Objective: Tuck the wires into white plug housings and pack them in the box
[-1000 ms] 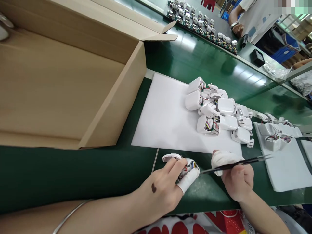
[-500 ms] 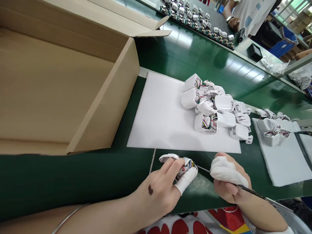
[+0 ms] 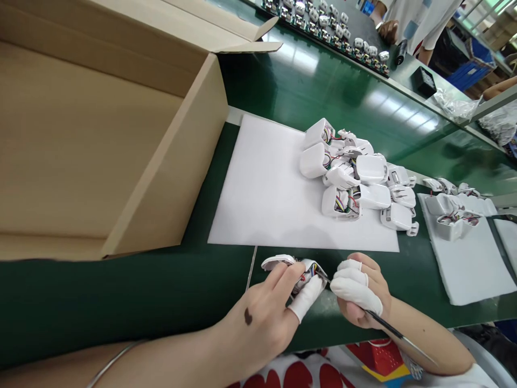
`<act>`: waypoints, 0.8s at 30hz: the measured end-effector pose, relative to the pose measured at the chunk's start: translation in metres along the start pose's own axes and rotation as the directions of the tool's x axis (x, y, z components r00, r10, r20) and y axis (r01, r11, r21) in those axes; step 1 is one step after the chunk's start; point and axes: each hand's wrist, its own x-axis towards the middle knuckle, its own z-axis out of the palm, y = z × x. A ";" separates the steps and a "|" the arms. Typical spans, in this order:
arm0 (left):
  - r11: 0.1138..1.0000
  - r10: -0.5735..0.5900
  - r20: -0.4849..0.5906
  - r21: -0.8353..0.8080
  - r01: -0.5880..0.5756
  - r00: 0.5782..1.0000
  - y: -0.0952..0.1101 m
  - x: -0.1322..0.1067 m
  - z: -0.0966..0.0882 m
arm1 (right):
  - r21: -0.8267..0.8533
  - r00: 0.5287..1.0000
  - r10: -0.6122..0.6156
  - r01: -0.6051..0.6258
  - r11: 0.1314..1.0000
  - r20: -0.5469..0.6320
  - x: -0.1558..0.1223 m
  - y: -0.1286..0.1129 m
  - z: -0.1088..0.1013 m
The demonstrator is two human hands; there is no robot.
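My left hand [image 3: 262, 315] holds an open white housing [image 3: 306, 277] low over the near part of the green desk [image 3: 133, 302], its fingers closed around the body and a white cot on the digit along the near side. Coloured wires show in the opening, and a white cover [image 3: 278, 261] sits at the housing's far left. My right hand [image 3: 374, 285], with white cots on several fingers, grips a slim dark tool [image 3: 398, 334] whose tip is at the right edge of the opening; I can't tell whether it touches a wire. The tool's other end slants back toward me over my right forearm.

Just beyond my hands lies a white sheet [image 3: 262, 188], with a cluster of white casings [image 3: 371, 168] on its right side, some open with wires showing. Farther right, more casings [image 3: 450, 231] rest on a second sheet [image 3: 464, 275]. A large cardboard box [image 3: 121, 161] stands open on the left. At the far side, a co-worker's hand [image 3: 388, 32] is near rows of small parts [image 3: 323, 21].
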 end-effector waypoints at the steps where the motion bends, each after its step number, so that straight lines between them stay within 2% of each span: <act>1: 1.000 0.001 0.001 -0.009 -0.001 1.000 0.000 0.000 0.001 | 0.007 0.999 0.029 -0.029 1.000 -0.035 0.000 0.000 0.003; 6: 1.000 -0.002 -0.021 -0.018 0.001 1.000 0.000 -0.002 0.004 | 0.009 0.967 0.222 -0.223 0.975 -0.127 -0.005 -0.005 0.007; 7: 1.000 -0.002 -0.020 -0.022 0.001 1.000 0.000 -0.003 0.005 | 0.023 0.965 0.224 -0.223 0.975 -0.137 -0.006 -0.006 0.007; 10: 1.000 0.002 -0.022 -0.029 -0.003 1.000 0.000 -0.004 0.005 | 0.025 0.975 0.128 -0.125 0.992 -0.184 -0.008 -0.007 0.006; 12: 1.000 0.005 -0.023 -0.026 -0.006 1.000 0.000 -0.004 0.005 | -0.015 0.983 0.093 -0.097 0.995 -0.160 -0.007 -0.006 0.006; 16: 0.999 -0.021 -0.011 -0.033 0.020 1.000 0.000 -0.006 0.006 | -0.053 0.989 0.119 -0.124 0.991 -0.083 -0.001 -0.004 0.011; 20: 0.998 -0.055 -0.019 -0.027 0.054 0.998 0.001 -0.007 0.009 | -0.111 0.990 0.116 -0.123 0.986 -0.075 0.003 -0.008 0.016; 24: 1.000 -0.019 -0.041 0.009 0.020 0.999 0.002 -0.008 0.011 | -0.180 0.977 0.212 -0.212 0.960 -0.020 0.008 -0.018 0.012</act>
